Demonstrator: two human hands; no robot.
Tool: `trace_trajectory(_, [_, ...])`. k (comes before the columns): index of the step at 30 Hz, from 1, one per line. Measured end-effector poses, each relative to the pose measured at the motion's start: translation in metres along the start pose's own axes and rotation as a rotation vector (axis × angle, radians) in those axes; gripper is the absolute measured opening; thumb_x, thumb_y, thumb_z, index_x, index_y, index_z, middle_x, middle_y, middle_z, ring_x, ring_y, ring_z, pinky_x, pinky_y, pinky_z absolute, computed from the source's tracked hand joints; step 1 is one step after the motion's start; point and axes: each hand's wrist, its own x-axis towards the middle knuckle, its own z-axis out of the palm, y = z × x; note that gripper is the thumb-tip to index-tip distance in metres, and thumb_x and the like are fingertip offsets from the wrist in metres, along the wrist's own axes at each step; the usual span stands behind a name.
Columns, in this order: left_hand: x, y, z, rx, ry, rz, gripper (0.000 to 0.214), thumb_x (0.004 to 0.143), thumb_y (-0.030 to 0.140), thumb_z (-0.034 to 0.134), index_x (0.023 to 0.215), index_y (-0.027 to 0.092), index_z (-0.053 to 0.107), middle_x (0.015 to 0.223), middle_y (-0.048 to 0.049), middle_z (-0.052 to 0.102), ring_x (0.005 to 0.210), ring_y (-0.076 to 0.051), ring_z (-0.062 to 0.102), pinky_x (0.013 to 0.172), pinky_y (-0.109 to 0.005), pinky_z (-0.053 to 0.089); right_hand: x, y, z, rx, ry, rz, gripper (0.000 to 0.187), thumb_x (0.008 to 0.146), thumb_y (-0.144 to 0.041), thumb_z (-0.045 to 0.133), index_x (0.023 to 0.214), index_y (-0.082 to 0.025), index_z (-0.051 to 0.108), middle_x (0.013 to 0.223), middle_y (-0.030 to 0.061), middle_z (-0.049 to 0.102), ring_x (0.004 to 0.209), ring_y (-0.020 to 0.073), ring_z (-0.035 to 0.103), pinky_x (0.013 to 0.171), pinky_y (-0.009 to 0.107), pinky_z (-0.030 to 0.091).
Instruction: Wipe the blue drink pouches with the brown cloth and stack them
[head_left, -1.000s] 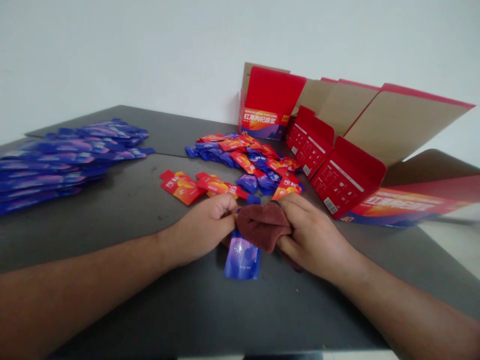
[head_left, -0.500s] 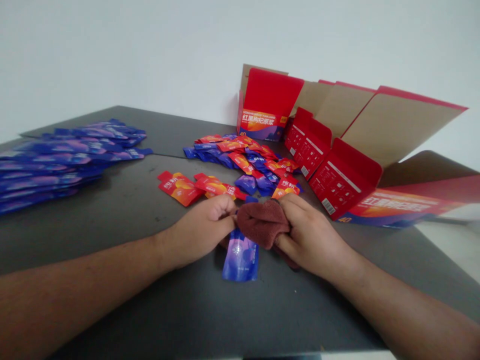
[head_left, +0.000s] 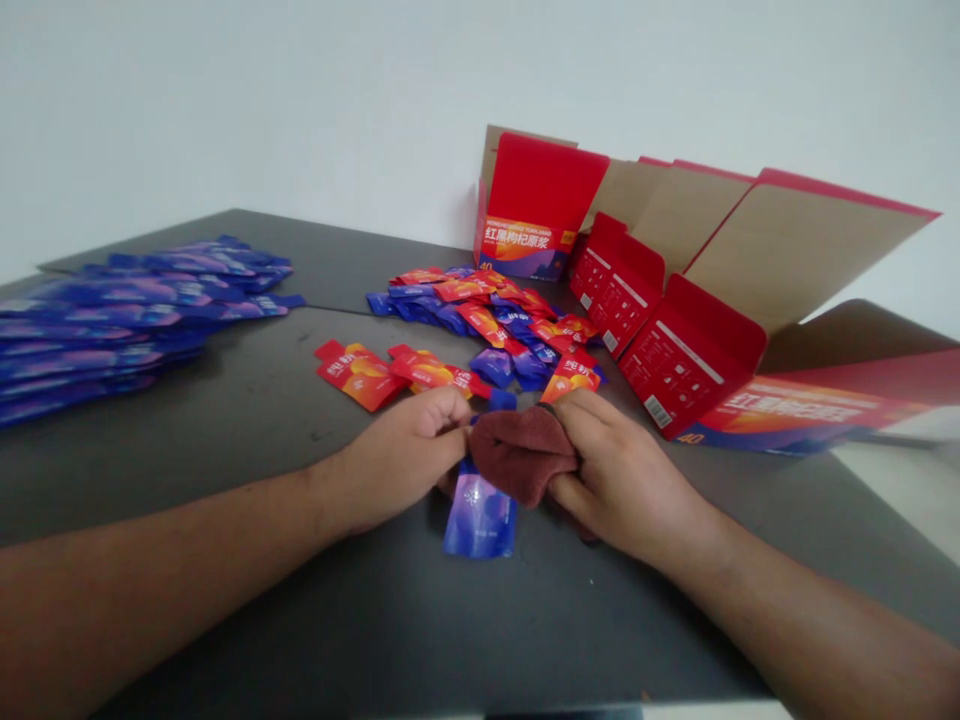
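Observation:
A blue and purple pouch (head_left: 480,520) hangs above the dark table, its lower half in plain sight. My left hand (head_left: 412,445) pinches it at the left edge, the fingertips partly hidden behind it. With my right hand (head_left: 619,465) I grip a folded brown cloth (head_left: 523,450), which lies across the upper middle of the pouch and covers it there. The pouch's blue top end (head_left: 502,401) shows above the cloth. Just beyond my hands lie two red and orange sachets (head_left: 360,377) (head_left: 435,373).
A heap of mixed red and blue sachets (head_left: 472,290) lies in the middle. Blue pouches (head_left: 150,300) are stacked at the left. Open red cartons (head_left: 532,245) with raised flaps stand at the back and right, against a white wall. The dark table (head_left: 337,630) extends in front.
The brown cloth has shifted slightly left and down across the pouch. Both hands stay in nearly the same place.

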Motion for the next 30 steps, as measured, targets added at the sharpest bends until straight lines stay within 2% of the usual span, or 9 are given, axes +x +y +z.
trace_trajectory(4, [-0.001,0.002,-0.002,0.132,0.071,0.072,0.017,0.092,0.032,0.063,0.081,0.020,0.056,0.069,0.0035,0.059,0.058,-0.011,0.053,0.053,-0.022,0.042,-0.002,-0.010,0.001,0.091,-0.137,-0.152,0.019,0.091,-0.015,0.064,0.110,-0.019,0.063,0.106,0.0077,0.067,0.100,0.0233,0.063,0.085,0.035,0.054])
trace_trajectory(6, [-0.001,0.003,-0.003,0.151,0.067,0.067,0.018,0.093,0.034,0.061,0.083,0.020,0.057,0.069,0.0037,0.058,0.058,-0.011,0.053,0.052,-0.022,0.043,-0.004,-0.017,0.000,0.134,-0.226,-0.246,0.025,0.096,-0.021,0.065,0.120,-0.020,0.063,0.111,0.0075,0.068,0.104,0.0229,0.064,0.088,0.035,0.054])
trace_trajectory(8, [-0.001,0.003,-0.004,0.145,0.048,0.054,0.019,0.094,0.036,0.061,0.084,0.020,0.057,0.069,0.0038,0.058,0.059,-0.012,0.054,0.053,-0.023,0.044,-0.006,-0.019,-0.002,0.139,-0.262,-0.278,0.028,0.097,-0.023,0.065,0.125,-0.020,0.063,0.114,0.0078,0.069,0.105,0.0231,0.064,0.090,0.036,0.054])
trace_trajectory(14, [0.001,-0.002,-0.003,0.073,0.024,0.058,0.017,0.092,0.034,0.062,0.084,0.021,0.055,0.069,0.0034,0.060,0.058,-0.012,0.054,0.054,-0.024,0.044,-0.003,-0.005,0.000,0.003,-0.036,-0.045,0.019,0.087,-0.012,0.063,0.104,-0.020,0.060,0.104,0.0085,0.066,0.098,0.0244,0.062,0.083,0.037,0.054])
trace_trajectory(16, [0.001,-0.001,-0.003,0.088,0.028,0.069,0.016,0.092,0.032,0.062,0.083,0.021,0.055,0.069,0.0039,0.059,0.058,-0.012,0.053,0.054,-0.024,0.043,-0.002,-0.004,0.001,0.018,-0.046,-0.044,0.017,0.087,-0.012,0.063,0.102,-0.019,0.060,0.103,0.0081,0.065,0.096,0.0238,0.062,0.081,0.036,0.053])
trace_trajectory(21, [-0.002,0.004,-0.004,0.189,0.073,0.081,0.018,0.093,0.034,0.061,0.083,0.020,0.057,0.070,0.0044,0.056,0.059,-0.011,0.050,0.055,-0.023,0.041,-0.004,-0.017,-0.001,0.132,-0.240,-0.253,0.026,0.095,-0.020,0.066,0.121,-0.018,0.064,0.111,0.0070,0.068,0.103,0.0223,0.063,0.088,0.035,0.053])
trace_trajectory(23, [-0.002,0.004,-0.004,0.193,0.062,0.068,0.019,0.094,0.035,0.061,0.083,0.020,0.057,0.070,0.0046,0.055,0.059,-0.011,0.049,0.054,-0.023,0.041,-0.005,-0.019,-0.002,0.137,-0.266,-0.280,0.030,0.095,-0.022,0.067,0.125,-0.018,0.064,0.114,0.0069,0.068,0.105,0.0221,0.063,0.090,0.035,0.053])
trace_trajectory(28, [0.001,-0.002,-0.004,0.119,0.044,0.074,0.018,0.094,0.035,0.061,0.084,0.021,0.054,0.070,0.0045,0.056,0.061,-0.011,0.051,0.055,-0.024,0.042,-0.005,-0.009,-0.001,0.028,-0.090,-0.102,0.024,0.090,-0.014,0.065,0.113,-0.016,0.063,0.108,0.0079,0.066,0.100,0.0238,0.062,0.086,0.036,0.053])
trace_trajectory(30, [0.001,-0.004,-0.003,0.104,0.037,0.067,0.017,0.094,0.033,0.061,0.084,0.021,0.054,0.069,0.0051,0.055,0.059,-0.011,0.050,0.055,-0.024,0.043,-0.004,-0.006,0.000,0.014,-0.064,-0.065,0.020,0.088,-0.013,0.065,0.107,-0.017,0.062,0.105,0.0078,0.065,0.097,0.0234,0.061,0.084,0.036,0.052])
